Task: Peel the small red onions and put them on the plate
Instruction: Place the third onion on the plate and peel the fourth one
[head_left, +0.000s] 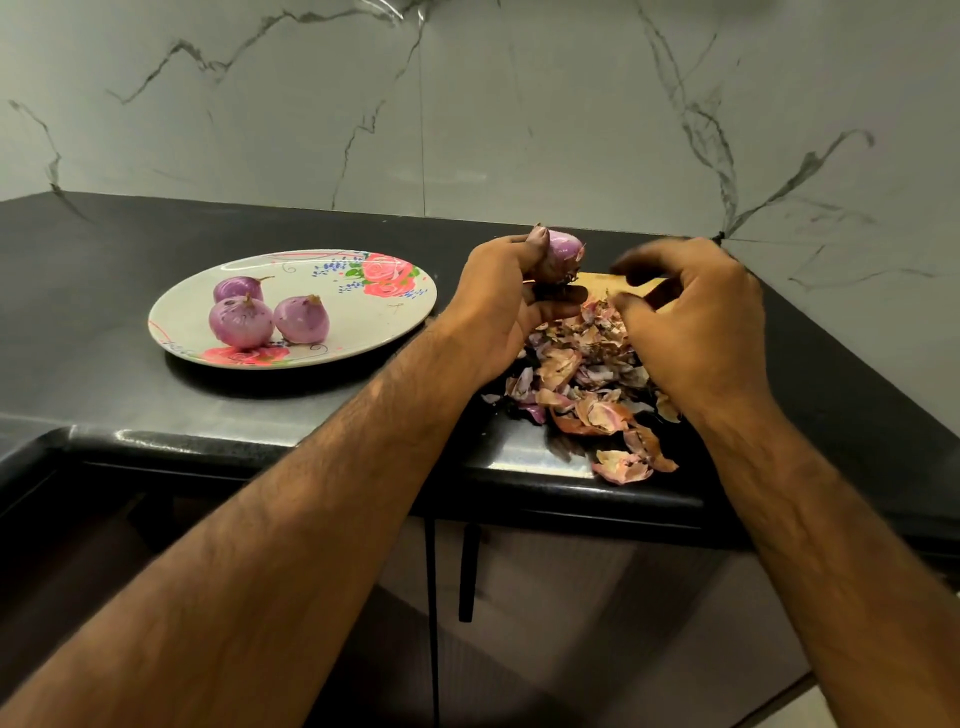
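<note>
My left hand (501, 306) grips a small red onion (563, 249), held up above a pile of peels; its top is purple and shiny, with a bit of dry skin at its lower end. My right hand (696, 322) hovers just right of it with fingers curled and blurred, holding nothing that I can make out. A white flowered plate (363, 322) lies to the left on the black counter. Three peeled purple onions (241, 319) (302, 319) (236, 287) sit together on its left half.
A heap of dry onion skins (587, 379) covers the counter under my hands, reaching the front edge (621, 467). A wooden board (597, 283) peeks out behind the heap. A marble wall rises behind and to the right. Cabinet doors are below the counter.
</note>
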